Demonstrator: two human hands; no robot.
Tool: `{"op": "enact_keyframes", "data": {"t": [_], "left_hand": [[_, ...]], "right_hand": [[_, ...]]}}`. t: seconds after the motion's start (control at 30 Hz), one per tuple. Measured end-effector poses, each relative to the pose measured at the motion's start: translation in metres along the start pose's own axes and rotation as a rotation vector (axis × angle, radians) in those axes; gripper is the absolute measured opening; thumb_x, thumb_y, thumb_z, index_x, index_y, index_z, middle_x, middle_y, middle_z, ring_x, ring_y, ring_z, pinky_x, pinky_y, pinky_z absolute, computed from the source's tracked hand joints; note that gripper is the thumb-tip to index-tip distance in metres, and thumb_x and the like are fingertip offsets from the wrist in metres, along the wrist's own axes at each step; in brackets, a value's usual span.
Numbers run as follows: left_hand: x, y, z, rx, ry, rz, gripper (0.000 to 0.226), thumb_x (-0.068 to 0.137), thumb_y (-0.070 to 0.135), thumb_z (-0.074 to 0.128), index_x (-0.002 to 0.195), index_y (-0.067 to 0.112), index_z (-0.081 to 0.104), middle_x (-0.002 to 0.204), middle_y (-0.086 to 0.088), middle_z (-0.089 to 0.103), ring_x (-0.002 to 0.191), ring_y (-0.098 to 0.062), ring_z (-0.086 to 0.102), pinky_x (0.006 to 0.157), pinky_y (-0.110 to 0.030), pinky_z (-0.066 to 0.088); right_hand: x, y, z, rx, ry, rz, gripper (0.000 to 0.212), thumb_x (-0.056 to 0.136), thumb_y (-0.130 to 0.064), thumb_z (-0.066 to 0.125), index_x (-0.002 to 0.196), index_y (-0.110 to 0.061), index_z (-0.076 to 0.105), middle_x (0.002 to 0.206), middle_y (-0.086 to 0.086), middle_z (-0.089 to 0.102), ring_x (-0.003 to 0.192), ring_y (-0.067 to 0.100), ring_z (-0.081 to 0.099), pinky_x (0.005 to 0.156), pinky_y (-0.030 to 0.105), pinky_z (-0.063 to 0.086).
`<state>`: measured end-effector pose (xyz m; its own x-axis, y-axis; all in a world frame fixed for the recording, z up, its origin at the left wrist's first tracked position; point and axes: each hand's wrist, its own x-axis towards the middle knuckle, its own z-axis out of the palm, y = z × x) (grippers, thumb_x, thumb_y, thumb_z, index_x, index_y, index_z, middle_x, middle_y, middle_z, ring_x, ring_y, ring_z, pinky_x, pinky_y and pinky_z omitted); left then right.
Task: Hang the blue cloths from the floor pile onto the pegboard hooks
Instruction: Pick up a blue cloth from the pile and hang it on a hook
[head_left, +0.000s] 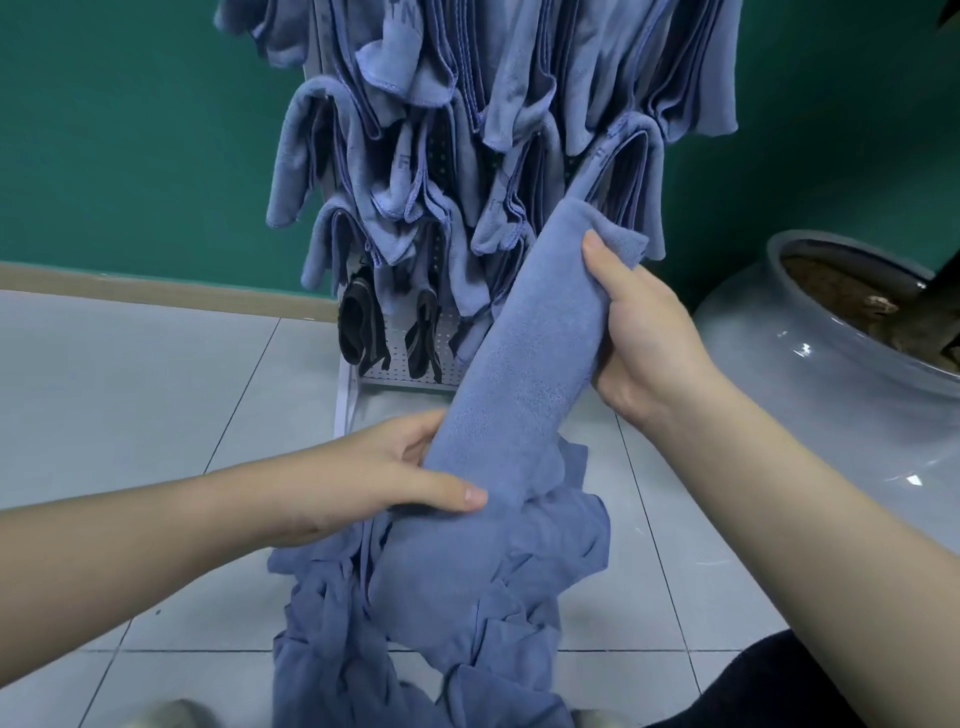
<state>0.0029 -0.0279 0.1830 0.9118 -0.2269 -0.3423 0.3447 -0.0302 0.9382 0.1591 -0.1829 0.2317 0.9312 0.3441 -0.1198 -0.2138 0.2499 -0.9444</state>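
Left hand (374, 467) grips the folded blue cloth (524, 364) at its lower end; right hand (649, 332) grips its upper end, above the floor pile (441, 613).

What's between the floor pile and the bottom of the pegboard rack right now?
In the head view, the held cloth spans that stretch, gripped by the left hand low and the right hand high; beside it, bare floor tile.

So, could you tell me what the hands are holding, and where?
One folded blue cloth: the right hand grips its upper end, the left hand its lower end, above the floor pile.
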Motion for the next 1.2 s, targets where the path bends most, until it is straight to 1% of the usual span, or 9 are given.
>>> {"op": "enact_keyframes", "data": {"t": [0.27, 0.4, 0.47, 0.57, 0.7, 0.77, 0.93, 1.07, 1.2], "left_hand": [[0.003, 0.006, -0.006, -0.034, 0.123, -0.004, 0.032, 0.093, 0.01, 0.073, 0.125, 0.014, 0.069, 0.12, -0.002, 0.076, 0.113, -0.02, 0.071, 0.092, -0.026, 0.057], [-0.004, 0.01, -0.015, -0.023, 0.165, 0.033, 0.03, 0.092, 0.005, 0.066, 0.121, 0.011, 0.07, 0.115, -0.004, 0.077, 0.106, -0.018, 0.073, 0.082, -0.021, 0.057], [-0.008, 0.012, -0.02, -0.021, 0.183, 0.058, 0.031, 0.089, 0.007, 0.067, 0.12, 0.01, 0.07, 0.114, -0.005, 0.077, 0.105, -0.019, 0.074, 0.082, -0.022, 0.058], [-0.013, 0.015, -0.028, -0.048, 0.203, 0.089, 0.034, 0.083, 0.013, 0.074, 0.117, 0.011, 0.072, 0.114, -0.008, 0.077, 0.103, -0.021, 0.074, 0.081, -0.024, 0.059], [-0.016, 0.016, -0.038, -0.106, 0.231, 0.13, 0.036, 0.078, 0.018, 0.071, 0.113, 0.011, 0.074, 0.116, -0.013, 0.076, 0.103, -0.026, 0.073, 0.086, -0.033, 0.058], [-0.016, 0.017, -0.041, -0.159, 0.251, 0.147, 0.038, 0.074, 0.016, 0.066, 0.109, 0.005, 0.073, 0.114, -0.017, 0.075, 0.099, -0.028, 0.072, 0.086, -0.037, 0.055], [-0.013, 0.019, -0.042, -0.174, 0.193, 0.183, 0.046, 0.063, 0.004, 0.049, 0.104, -0.004, 0.069, 0.105, -0.02, 0.072, 0.092, -0.028, 0.064, 0.086, -0.04, 0.046], [-0.011, 0.025, -0.042, -0.077, 0.182, 0.19, 0.053, 0.061, 0.004, 0.044, 0.107, 0.003, 0.071, 0.107, -0.023, 0.069, 0.095, -0.03, 0.057, 0.088, -0.047, 0.032], [-0.006, 0.024, -0.042, -0.059, 0.356, 0.167, 0.051, 0.063, 0.008, 0.051, 0.111, 0.0, 0.065, 0.099, -0.023, 0.069, 0.088, -0.023, 0.057, 0.081, -0.041, 0.036]], "right_hand": [[0.022, 0.037, -0.018, -0.293, 0.118, 0.173, 0.028, 0.099, -0.033, 0.067, 0.114, -0.01, 0.07, 0.104, 0.009, 0.079, 0.087, 0.02, 0.076, 0.064, 0.03, 0.058], [0.024, 0.048, -0.023, -0.409, 0.012, 0.281, 0.014, 0.099, -0.023, 0.068, 0.101, -0.01, 0.067, 0.097, 0.009, 0.074, 0.072, 0.019, 0.071, 0.057, 0.029, 0.058], [0.023, 0.051, -0.024, -0.561, -0.027, 0.22, 0.005, 0.098, -0.012, 0.065, 0.103, -0.012, 0.066, 0.1, 0.008, 0.072, 0.073, 0.016, 0.069, 0.075, 0.035, 0.063], [0.013, 0.049, -0.018, -0.773, -0.205, 0.018, 0.043, 0.092, 0.005, 0.055, 0.124, -0.022, 0.063, 0.128, 0.0, 0.067, 0.114, 0.011, 0.065, 0.11, 0.04, 0.05], [-0.005, 0.041, -0.009, -0.841, -0.604, -0.183, 0.069, 0.077, -0.014, 0.056, 0.138, -0.047, 0.05, 0.154, -0.016, 0.048, 0.146, -0.001, 0.038, 0.122, 0.037, 0.035], [-0.014, 0.042, -0.004, -0.897, -0.695, -0.271, 0.074, 0.084, -0.019, 0.065, 0.15, -0.043, 0.041, 0.158, -0.017, 0.042, 0.147, 0.002, 0.037, 0.123, 0.04, 0.034], [-0.021, 0.053, 0.004, -0.947, -0.566, -0.525, 0.073, 0.088, -0.009, 0.077, 0.153, -0.019, 0.047, 0.15, -0.009, 0.055, 0.139, -0.001, 0.048, 0.113, 0.02, 0.039], [-0.023, 0.054, 0.007, -0.906, -0.506, -0.611, 0.061, 0.09, -0.004, 0.065, 0.148, -0.021, 0.054, 0.142, -0.009, 0.062, 0.132, 0.01, 0.058, 0.11, 0.038, 0.048], [-0.025, 0.054, 0.01, -0.911, -0.43, -0.585, 0.056, 0.086, -0.007, 0.054, 0.14, -0.022, 0.062, 0.116, -0.009, 0.074, 0.09, 0.026, 0.071, 0.082, 0.039, 0.057]]}}
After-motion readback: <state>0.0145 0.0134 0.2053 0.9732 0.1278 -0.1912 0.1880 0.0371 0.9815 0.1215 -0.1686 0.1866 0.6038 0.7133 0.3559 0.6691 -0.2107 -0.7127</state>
